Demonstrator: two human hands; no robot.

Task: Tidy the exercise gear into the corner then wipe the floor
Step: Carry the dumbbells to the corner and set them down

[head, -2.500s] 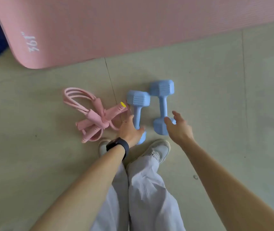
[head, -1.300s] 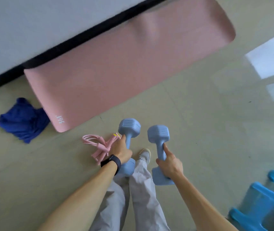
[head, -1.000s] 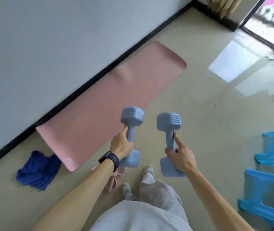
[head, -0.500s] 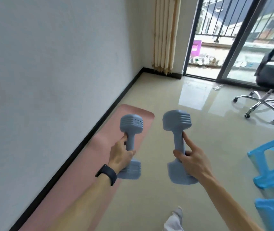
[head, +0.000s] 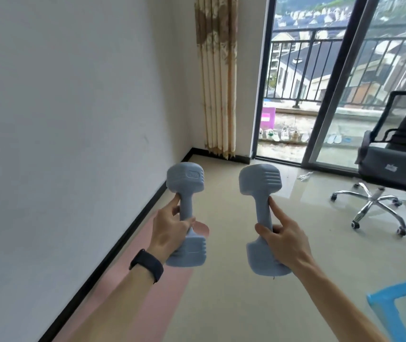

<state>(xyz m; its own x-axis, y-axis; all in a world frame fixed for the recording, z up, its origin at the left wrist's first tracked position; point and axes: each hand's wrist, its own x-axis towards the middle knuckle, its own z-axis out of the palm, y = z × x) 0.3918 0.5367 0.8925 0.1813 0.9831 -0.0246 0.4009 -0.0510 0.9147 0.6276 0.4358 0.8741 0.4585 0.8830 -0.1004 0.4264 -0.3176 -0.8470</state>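
Carrying two at once! The left hand [head: 170, 233] is wrapped round the shaft of a grey-blue dumbbell [head: 185, 180], thumb laid up along the handle. The right hand [head: 286, 243] grips the second dumbbell [head: 260, 180] low down, forefinger pointing straight up the shaft. Both weights stand near upright in the air, side by side but apart, well above the floor [head: 234, 304].

Ahead lies the corner [head: 191, 151] by the curtain [head: 218, 82], and that, I'd judge, is where this pair belongs.

Now the risks. That right grip looks loose, with one finger straight rather than curled, so the heavy lower head could slip through and drop on the floor or on a foot. The pink mat [head: 152, 292] runs along the wall on the left, and its edge could catch a shoe on the way. On the right, the office chair [head: 379, 166] and the blue stool [head: 399, 314] crowd the path, and a swinging weight could clip either one. Setting the pair down too fast could mark the floor. No wiping is under way, as far as I can judge.
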